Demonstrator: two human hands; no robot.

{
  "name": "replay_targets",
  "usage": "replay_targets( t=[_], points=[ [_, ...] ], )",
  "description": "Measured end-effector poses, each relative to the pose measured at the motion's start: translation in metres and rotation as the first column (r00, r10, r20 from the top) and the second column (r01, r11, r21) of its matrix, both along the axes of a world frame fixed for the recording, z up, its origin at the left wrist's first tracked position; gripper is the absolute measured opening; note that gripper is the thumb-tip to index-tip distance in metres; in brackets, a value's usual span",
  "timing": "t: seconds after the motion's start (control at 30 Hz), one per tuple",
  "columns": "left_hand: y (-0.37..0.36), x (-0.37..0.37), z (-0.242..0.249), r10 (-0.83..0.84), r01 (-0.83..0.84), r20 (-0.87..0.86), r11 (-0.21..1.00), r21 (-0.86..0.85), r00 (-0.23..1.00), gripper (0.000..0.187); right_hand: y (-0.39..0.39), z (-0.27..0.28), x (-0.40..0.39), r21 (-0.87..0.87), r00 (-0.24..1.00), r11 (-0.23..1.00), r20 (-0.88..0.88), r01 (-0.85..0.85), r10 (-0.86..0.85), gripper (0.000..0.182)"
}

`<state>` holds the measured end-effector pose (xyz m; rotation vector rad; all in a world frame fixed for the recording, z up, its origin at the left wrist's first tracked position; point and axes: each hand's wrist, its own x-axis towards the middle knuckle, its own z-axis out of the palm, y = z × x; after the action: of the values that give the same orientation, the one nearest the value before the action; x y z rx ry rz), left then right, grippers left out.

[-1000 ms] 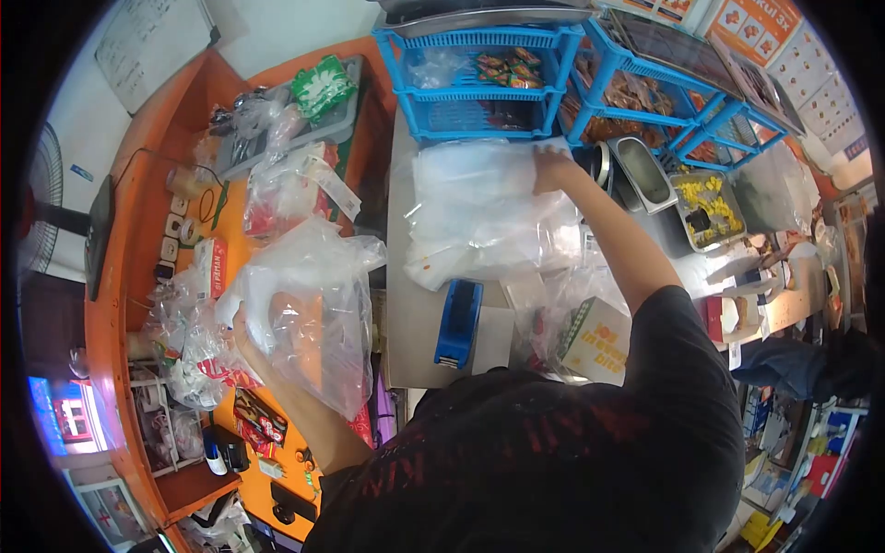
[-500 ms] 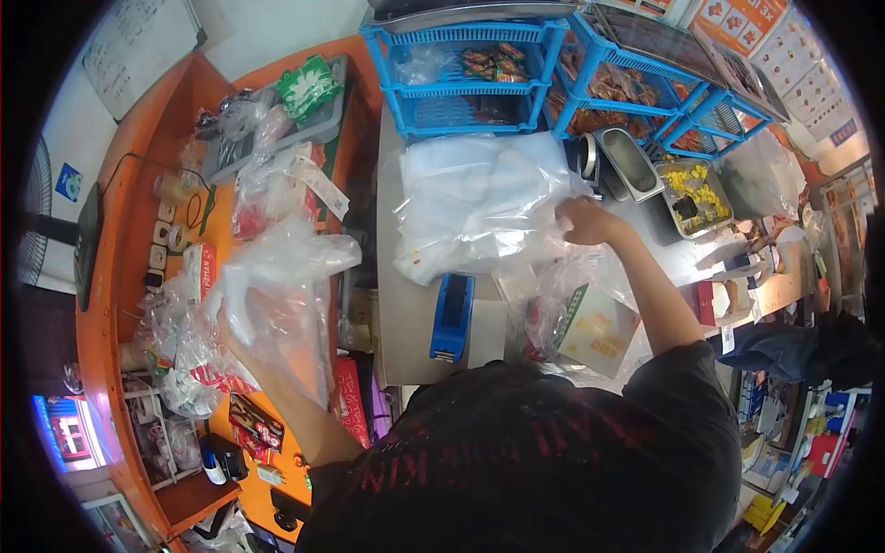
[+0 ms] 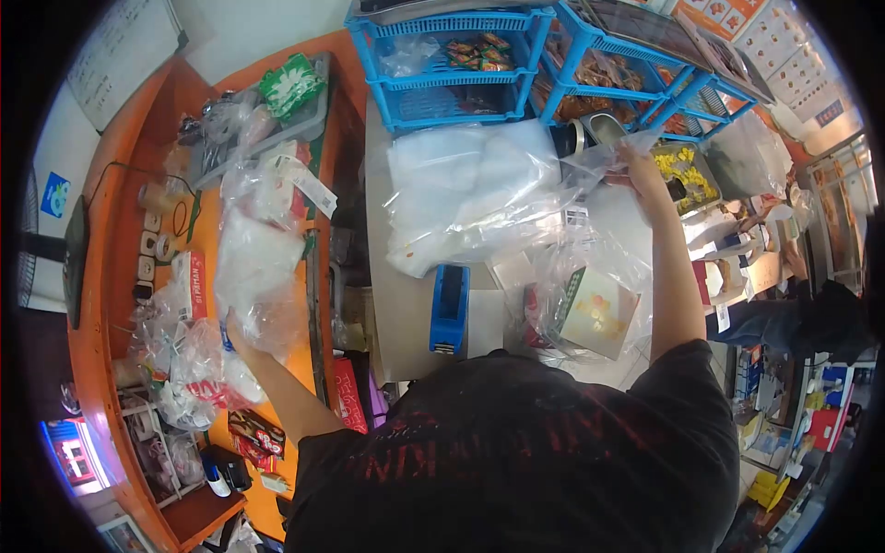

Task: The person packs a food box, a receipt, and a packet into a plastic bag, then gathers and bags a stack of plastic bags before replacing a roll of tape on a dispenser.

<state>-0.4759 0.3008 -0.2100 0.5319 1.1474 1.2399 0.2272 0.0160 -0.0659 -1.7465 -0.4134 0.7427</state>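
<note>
On the right, my right hand [image 3: 634, 173] is closed on the edge of a clear plastic bag [image 3: 604, 166], raised above the metal counter and stretching back toward a stack of plastic bags [image 3: 470, 180]. My left hand [image 3: 232, 334] is low on the orange counter, at the lower edge of a bundle of clear plastic bags [image 3: 261, 253]. Its fingers are mostly hidden there, so its grip does not show. A blue tape dispenser [image 3: 450, 309] stands in front of the stack. To its right, a box with yellow print [image 3: 597, 315] lies under clear plastic.
Blue plastic racks [image 3: 452, 78] with packets stand at the back. A metal container of yellow pieces [image 3: 687, 175] sits at right. Wrapped goods [image 3: 198, 369] crowd the orange counter [image 3: 295, 359] at left. Another person's arm [image 3: 795, 256] shows at far right.
My right hand has moved right and up, drawing a clear bag off the stack. The bundle by my left hand now sits lower and flatter on the orange counter.
</note>
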Motion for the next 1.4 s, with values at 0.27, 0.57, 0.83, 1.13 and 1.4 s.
replay_targets(
  t=[0.27, 0.57, 0.83, 1.13, 1.4],
  points=[
    [0.017, -0.001, -0.029, 0.018, -0.126, -0.559, 0.98, -0.155, 0.829, 0.057, 0.139, -0.033, -0.049, 0.293, 0.936, 0.948, -0.282, -0.127, 0.213, 0.031],
    [-0.134, 0.374, 0.091, -0.304, 0.818, -0.763, 0.286, 0.498, 0.571, 0.026, 0.178, -0.059, -0.071, -0.137, 0.767, 0.78, 0.14, -0.611, 0.626, 0.045],
    [-0.131, 0.47, 0.045, 0.095, 0.991, -0.99, 0.093, -0.1, -0.108, 0.068, 0.14, -0.039, 0.01, -0.21, 0.855, 0.928, 0.367, -0.309, 0.368, 0.03],
    [-0.116, 0.469, 0.042, 0.021, 0.992, -0.994, 0.079, -0.103, -0.105, 0.085, 0.134, -0.113, 0.041, -0.395, 0.569, 0.786, 0.543, -0.475, 0.617, 0.01],
    [-0.132, 0.51, 0.053, 0.204, 0.9, -0.933, 0.386, -0.2, -0.295, 0.07, 0.166, -0.1, 0.01, -0.876, 0.061, 0.428, 0.426, -0.221, 0.903, 0.026]
  ],
)
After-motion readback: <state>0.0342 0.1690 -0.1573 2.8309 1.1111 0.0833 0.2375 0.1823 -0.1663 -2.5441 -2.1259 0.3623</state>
